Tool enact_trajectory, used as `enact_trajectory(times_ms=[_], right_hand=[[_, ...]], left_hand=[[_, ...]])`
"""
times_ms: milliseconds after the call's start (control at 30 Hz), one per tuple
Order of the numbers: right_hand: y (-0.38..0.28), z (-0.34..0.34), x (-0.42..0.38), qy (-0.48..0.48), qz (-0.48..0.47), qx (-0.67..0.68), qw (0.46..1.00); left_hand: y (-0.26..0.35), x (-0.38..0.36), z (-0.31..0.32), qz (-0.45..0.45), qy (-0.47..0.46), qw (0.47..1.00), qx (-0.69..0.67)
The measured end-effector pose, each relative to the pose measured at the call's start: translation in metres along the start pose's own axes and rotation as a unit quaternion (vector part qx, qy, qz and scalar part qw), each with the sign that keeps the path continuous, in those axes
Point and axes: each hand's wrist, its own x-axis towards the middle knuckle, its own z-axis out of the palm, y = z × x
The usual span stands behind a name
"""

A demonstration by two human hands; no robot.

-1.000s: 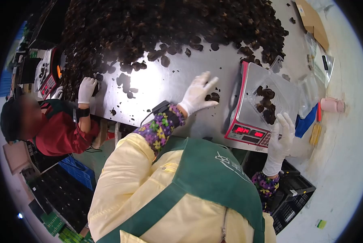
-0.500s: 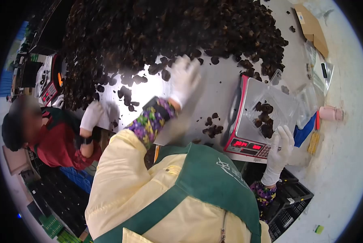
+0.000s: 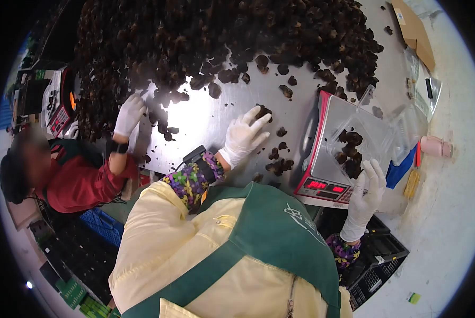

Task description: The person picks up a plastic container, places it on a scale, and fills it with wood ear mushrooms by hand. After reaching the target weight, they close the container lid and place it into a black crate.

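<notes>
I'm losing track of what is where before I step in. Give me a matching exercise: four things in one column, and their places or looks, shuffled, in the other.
Things:
1. left hand
2. right hand
3. scale
4. apron

Places and looks:
A. green, with pale markings
B. by the scale's near right corner
C. fingers spread, tips at a dark piece
D. red-edged, with lit red digits

Right pairs: 1-C, 2-B, 3-D, 4-A
</notes>
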Motion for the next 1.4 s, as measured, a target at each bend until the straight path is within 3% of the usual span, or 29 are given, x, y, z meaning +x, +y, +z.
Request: enact_trajectory(times_ms=[33, 100, 167, 267, 333, 400, 500, 567, 700, 833, 1000, 1033, 1133, 1233, 1300, 1400], right_hand=[[0.003, -0.001, 0.000, -0.001, -0.006, 0.000, 1.000], [0.002, -0.001, -0.001, -0.003, -0.013, 0.000, 1.000], [-0.002, -0.002, 0.002, 0.003, -0.018, -0.010, 1.000], [-0.004, -0.002, 0.003, 0.002, -0.019, 0.003, 1.000], [-0.006, -0.004, 0.004, 0.005, -0.021, -0.006, 1.000], [-0.004, -0.007, 0.003, 0.008, -0.022, -0.014, 1.000], [0.002, -0.008, 0.000, 0.019, -0.004, -0.003, 1.000], [0.004, -0.009, -0.002, 0.023, -0.013, -0.023, 0.999], [0.004, -0.006, -0.002, 0.010, -0.005, -0.021, 1.000], [0.000, -0.005, -0.001, 0.009, 0.000, 0.000, 1.000], [-0.009, -0.006, 0.005, 0.007, -0.028, -0.007, 1.000], [-0.009, -0.007, 0.003, 0.013, -0.024, 0.000, 1.000], [-0.003, -0.010, 0.000, 0.020, -0.022, -0.006, 1.000], [0.002, -0.010, -0.003, 0.021, -0.025, -0.016, 0.999], [0.001, -0.009, -0.004, 0.020, -0.024, -0.016, 0.999], [-0.005, -0.005, -0.003, 0.018, -0.023, 0.009, 1.000]], left_hand=[[-0.009, -0.001, 0.001, -0.001, 0.001, 1.000, 0.000], [-0.041, 0.007, 0.006, -0.125, -0.013, 0.990, -0.056], [-0.060, 0.044, -0.006, -0.125, 0.089, 0.988, -0.005], [-0.077, 0.093, -0.009, -0.109, 0.132, 0.982, 0.074], [-0.096, 0.109, -0.001, -0.078, 0.068, 0.986, 0.129], [-0.110, 0.105, 0.008, -0.101, -0.011, 0.992, 0.075], [-0.074, 0.072, -0.003, -0.134, -0.051, 0.989, 0.025], [-0.065, 0.043, -0.004, -0.082, 0.051, 0.995, 0.009], [-0.050, 0.017, -0.017, -0.119, 0.127, 0.985, 0.012], [-0.030, 0.014, -0.010, -0.041, 0.050, 0.997, -0.049], [-0.018, 0.018, 0.028, 0.092, -0.065, 0.993, 0.019], [-0.008, 0.011, 0.032, 0.041, -0.080, 0.996, 0.004], [0.001, -0.009, 0.028, 0.039, -0.051, 0.998, -0.018], [-0.011, -0.022, 0.006, -0.058, 0.077, 0.994, -0.057], [-0.037, -0.027, -0.003, -0.128, 0.062, 0.990, -0.010], [-0.046, -0.003, -0.010, -0.106, 0.115, 0.986, 0.062]])
